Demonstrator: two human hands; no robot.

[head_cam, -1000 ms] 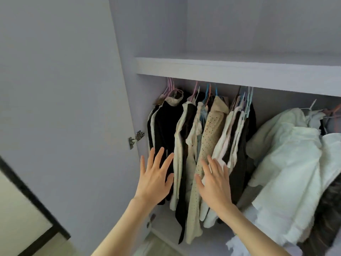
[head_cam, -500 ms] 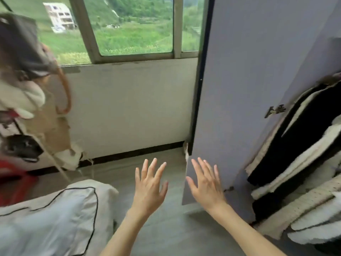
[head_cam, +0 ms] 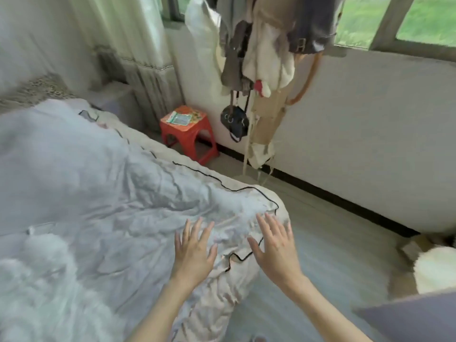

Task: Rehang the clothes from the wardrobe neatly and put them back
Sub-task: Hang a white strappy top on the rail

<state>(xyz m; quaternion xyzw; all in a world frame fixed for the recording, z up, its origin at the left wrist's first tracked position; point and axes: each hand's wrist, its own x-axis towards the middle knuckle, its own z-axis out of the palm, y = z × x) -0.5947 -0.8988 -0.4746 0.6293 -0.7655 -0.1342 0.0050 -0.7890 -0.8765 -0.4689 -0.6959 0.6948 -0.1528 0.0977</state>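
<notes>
A rumpled pale duvet (head_cam: 103, 193) covers the bed. The left hand (head_cam: 193, 250) hovers over its near right corner, fingers spread wide, holding nothing. The right hand (head_cam: 276, 245) is just beside it at the corner's edge, equally wide and empty. The wardrobe's clothes are out of view; only a loaded coat stand (head_cam: 261, 70) shows, by the far wall. Garments laid on that creased bedding would likely wrinkle or slide off the corner to the floor (head_cam: 333, 230).
</notes>
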